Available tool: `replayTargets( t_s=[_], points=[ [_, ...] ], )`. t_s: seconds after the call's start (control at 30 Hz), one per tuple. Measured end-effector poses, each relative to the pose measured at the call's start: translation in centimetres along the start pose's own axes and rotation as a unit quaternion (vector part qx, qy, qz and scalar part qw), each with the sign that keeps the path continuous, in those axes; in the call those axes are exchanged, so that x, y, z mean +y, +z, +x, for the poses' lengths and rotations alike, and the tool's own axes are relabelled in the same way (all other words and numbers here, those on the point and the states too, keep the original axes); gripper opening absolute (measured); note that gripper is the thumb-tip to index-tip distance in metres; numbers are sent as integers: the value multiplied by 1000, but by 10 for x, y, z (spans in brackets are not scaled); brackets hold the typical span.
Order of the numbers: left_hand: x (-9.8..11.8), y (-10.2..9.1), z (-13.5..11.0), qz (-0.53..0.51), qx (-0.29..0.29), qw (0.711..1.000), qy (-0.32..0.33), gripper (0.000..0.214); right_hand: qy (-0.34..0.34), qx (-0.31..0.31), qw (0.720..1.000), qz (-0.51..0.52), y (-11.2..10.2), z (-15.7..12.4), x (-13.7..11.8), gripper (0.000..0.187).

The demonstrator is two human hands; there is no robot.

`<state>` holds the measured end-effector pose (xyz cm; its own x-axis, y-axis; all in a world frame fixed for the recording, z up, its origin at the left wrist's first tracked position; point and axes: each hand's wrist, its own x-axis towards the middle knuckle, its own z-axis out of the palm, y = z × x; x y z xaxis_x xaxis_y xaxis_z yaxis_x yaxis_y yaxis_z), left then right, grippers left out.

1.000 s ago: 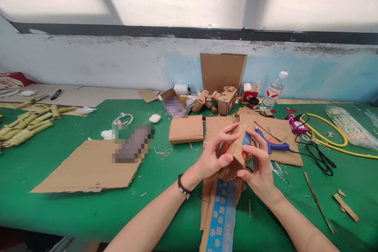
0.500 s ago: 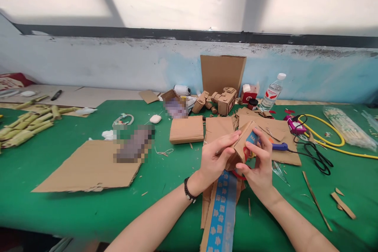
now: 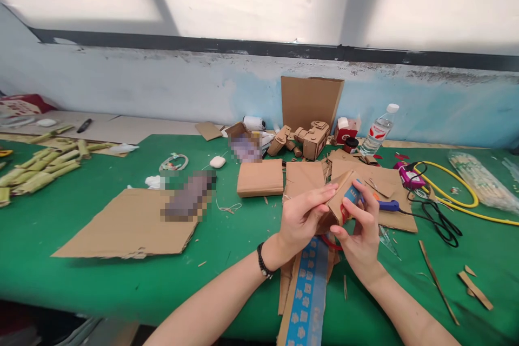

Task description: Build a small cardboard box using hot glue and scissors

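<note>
Between my two hands, above the table, is a folded cardboard piece point(image 3: 339, 201) with a blue and red printed face on its right side. My left hand point(image 3: 300, 218) is closed on its left side, thumb and fingers pressing the brown cardboard. The fingers of my right hand point(image 3: 361, 232) curl round the printed side. Beneath my hands lies a cardboard strip point(image 3: 306, 297) with blue printed tape. Part of a red ring-shaped thing point(image 3: 333, 243) shows under the piece. A blue-handled tool point(image 3: 388, 205) with a black cord lies just right of my right hand.
A flat cardboard box point(image 3: 259, 178) and a cardboard sheet point(image 3: 125, 221) lie to the left. At the back stand cardboard camera-like models point(image 3: 316, 139) and a water bottle point(image 3: 379, 131). A yellow hose point(image 3: 454, 189), a bag of sticks point(image 3: 480, 178) and cardboard scraps point(image 3: 475, 289) are right.
The view has shifted slightly, so everything sits a little further right. Both hands keep their hold on the cardboard piece, with barely any change in its tilt.
</note>
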<state>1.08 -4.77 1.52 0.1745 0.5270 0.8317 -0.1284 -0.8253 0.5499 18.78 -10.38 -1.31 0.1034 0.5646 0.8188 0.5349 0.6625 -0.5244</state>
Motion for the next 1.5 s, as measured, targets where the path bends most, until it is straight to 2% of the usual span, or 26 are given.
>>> replayTargets(
  t_s=[0.13, 0.3, 0.6, 0.83, 0.97, 1.03, 1.23, 1.5],
  points=[
    [6, 5, 1, -27, 6, 1000, -10, 38, -16, 12, 1000, 5, 0, 1, 1, 48],
    [12, 9, 3, -46, -2, 999, 1, 55, -54, 22, 998, -32, -2, 2, 3, 46],
    [7, 11, -2, -52, 5, 999, -7, 45, -72, 7, 996, -58, -4, 3, 5, 48],
    [10, 11, -5, -73, 9, 995, -60, 44, -76, -5, 994, -84, -5, 6, 4, 50],
    [15, 11, -3, -119, 19, 985, -121, 38, -69, -4, 995, -78, -2, 9, 5, 53],
    [17, 11, -2, -148, 28, 980, -128, 35, -69, -1, 995, -76, -1, 10, 5, 55],
    [12, 13, -5, -143, 42, 987, -64, 28, -80, -1, 994, -76, 2, 11, 6, 53],
    [1, 12, -9, -95, 23, 995, -8, 39, -93, -10, 993, -66, 0, 12, 7, 51]
  ],
)
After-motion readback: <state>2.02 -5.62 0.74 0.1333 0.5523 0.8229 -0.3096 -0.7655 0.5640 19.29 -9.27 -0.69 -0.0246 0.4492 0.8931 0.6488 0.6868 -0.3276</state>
